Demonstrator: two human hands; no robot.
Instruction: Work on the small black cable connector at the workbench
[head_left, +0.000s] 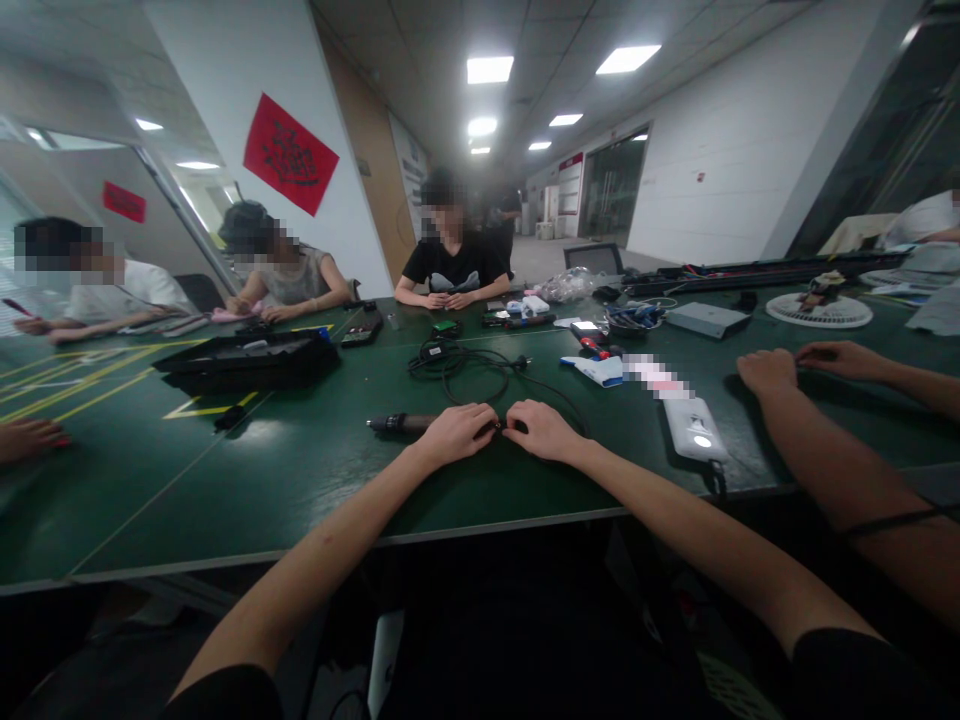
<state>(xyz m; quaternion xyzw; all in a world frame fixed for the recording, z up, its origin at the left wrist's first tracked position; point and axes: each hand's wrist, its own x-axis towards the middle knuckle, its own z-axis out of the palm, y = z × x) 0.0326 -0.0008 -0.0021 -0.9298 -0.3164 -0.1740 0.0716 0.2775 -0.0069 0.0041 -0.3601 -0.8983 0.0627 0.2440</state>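
Note:
My left hand (pixel 461 432) is closed around the rear part of a dark electric screwdriver (pixel 401 424), which lies level just above the green table with its black tip pointing left. Close beside it, my right hand (pixel 546 430) is closed in a pinch at the tool's tail end. A thin black cable (pixel 444 358) lies in loops beyond my hands, and one strand curves down behind my right hand. Its end seems to be between my right fingertips, mostly hidden. A small dark piece shows between the two hands.
A black tray (pixel 251 362) stands at the left. To the right lie a white power bank (pixel 691 428), a blue-and-white packet (pixel 596 370) and a grey box (pixel 706 318). A neighbour's hands (pixel 772 370) are at the right, another person's hand (pixel 34 440) at the left. Several people sit opposite.

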